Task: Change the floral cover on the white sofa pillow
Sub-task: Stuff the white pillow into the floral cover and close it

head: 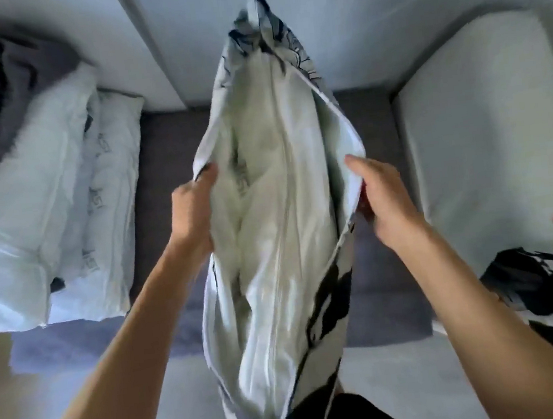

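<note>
White crumpled pillow insert (268,210) sits inside the open black-and-white floral fabric cover (327,303), held upright over the grey sofa seat (164,146). Left hand (192,212) and right hand (384,197) each pinch an opening edge. Printing on the insert is illegible.

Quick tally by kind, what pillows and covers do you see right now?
Bare white pillows: 3, one in the held cover, two at left
Black-and-white patterned covers: 2, the held one, one at right
Total: 5
</note>
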